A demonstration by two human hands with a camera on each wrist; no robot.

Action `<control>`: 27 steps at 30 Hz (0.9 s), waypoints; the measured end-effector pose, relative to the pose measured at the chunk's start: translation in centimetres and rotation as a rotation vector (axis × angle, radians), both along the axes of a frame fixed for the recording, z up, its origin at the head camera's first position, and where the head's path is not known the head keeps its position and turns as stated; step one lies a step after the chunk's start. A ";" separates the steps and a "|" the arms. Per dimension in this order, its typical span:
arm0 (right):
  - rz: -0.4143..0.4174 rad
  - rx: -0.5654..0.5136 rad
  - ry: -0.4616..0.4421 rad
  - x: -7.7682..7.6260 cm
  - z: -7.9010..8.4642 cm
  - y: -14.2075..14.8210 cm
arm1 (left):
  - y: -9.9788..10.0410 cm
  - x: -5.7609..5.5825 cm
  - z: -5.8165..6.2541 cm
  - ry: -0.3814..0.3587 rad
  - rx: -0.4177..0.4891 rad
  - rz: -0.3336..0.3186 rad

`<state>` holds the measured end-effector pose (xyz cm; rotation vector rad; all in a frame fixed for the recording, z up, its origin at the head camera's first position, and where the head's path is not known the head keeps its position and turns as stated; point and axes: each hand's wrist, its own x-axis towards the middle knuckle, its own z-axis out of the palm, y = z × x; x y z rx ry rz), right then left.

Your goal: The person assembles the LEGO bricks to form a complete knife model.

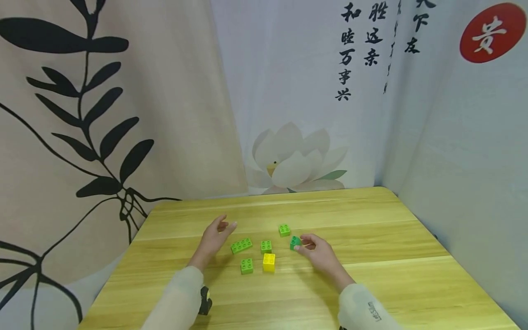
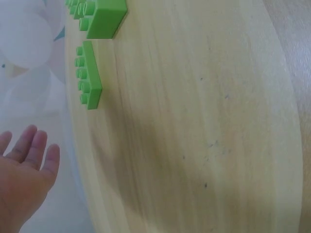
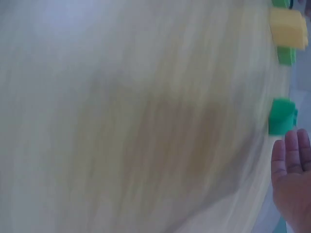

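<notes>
In the head view my left hand hangs over the table with fingers apart, holding nothing. Nearest to it lies a long light green building brick. The left wrist view shows the fingers loosely extended, apart from the long green brick. My right hand is beside a dark green brick, its thumb and fingertips right at the brick's right side. In the right wrist view, straight fingers reach up to the lower edge of the dark green brick.
Between the hands stand a yellow brick and small light green bricks, one behind it, one to its left. Another light green brick lies farther back. The wooden table meets printed curtains at its far edge.
</notes>
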<state>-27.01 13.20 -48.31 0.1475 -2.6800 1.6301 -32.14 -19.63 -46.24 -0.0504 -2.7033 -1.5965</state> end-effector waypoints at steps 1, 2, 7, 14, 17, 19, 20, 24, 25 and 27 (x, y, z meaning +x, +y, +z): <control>0.013 -0.005 0.000 0.1 -0.1 -0.3 | 0.0 0.0 -0.1 -0.003 0.013 -0.001; 0.021 -0.015 -0.009 0.2 -0.3 -0.6 | -0.1 0.1 -0.2 -0.013 0.028 0.004; 0.067 -0.064 -0.039 0.5 -0.9 -1.7 | -0.5 0.3 -0.6 -0.047 0.080 -0.009; 0.132 -0.094 -0.060 0.6 -1.2 -2.8 | -1.0 0.5 -1.3 -0.084 0.101 -0.010; 0.161 -0.097 -0.061 0.6 -1.5 -3.3 | -1.1 0.7 -1.6 -0.090 0.093 -0.005; 0.175 -0.104 -0.065 0.6 -1.6 -3.6 | -1.1 0.7 -1.8 -0.093 0.095 0.000; 0.179 -0.108 -0.068 0.7 -1.6 -3.7 | -1.1 0.7 -1.9 -0.095 0.095 0.002; 0.191 -0.125 -0.085 0.8 -1.7 -4.4 | -1.2 0.6 -2.4 -0.098 0.074 0.008; 0.196 -0.129 -0.092 0.8 -1.8 -4.5 | -1.2 0.6 -2.5 -0.100 0.067 0.008; 0.205 -0.134 -0.102 0.9 -1.8 -4.8 | -1.3 0.6 -2.7 -0.103 0.049 0.010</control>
